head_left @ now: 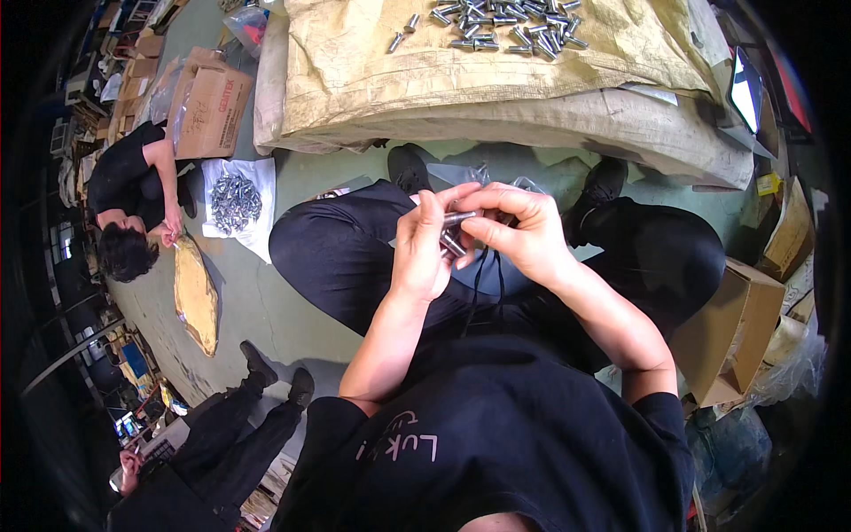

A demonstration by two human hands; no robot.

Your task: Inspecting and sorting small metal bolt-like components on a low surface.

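Note:
My left hand [418,251] is closed around a few shiny metal bolts [454,244], held above my lap. Close against it, my right hand [529,232] pinches the end of one bolt [457,218] with thumb and fingertips. Some of the bolts are partly hidden by my fingers, so their full shape does not show. Ahead, a pile of similar bolts [532,25] lies on a table covered with yellowish woven cloth [390,84], with a couple lying apart at its left. Clear plastic [456,173] shows just beyond my hands.
On the left floor are a white bag of metal parts [234,204], a cardboard box [211,105] and a yellowish flat piece [194,297]. A person [133,191] crouches beside them; another person's legs [244,434] are at lower left. An open carton [729,332] stands at my right.

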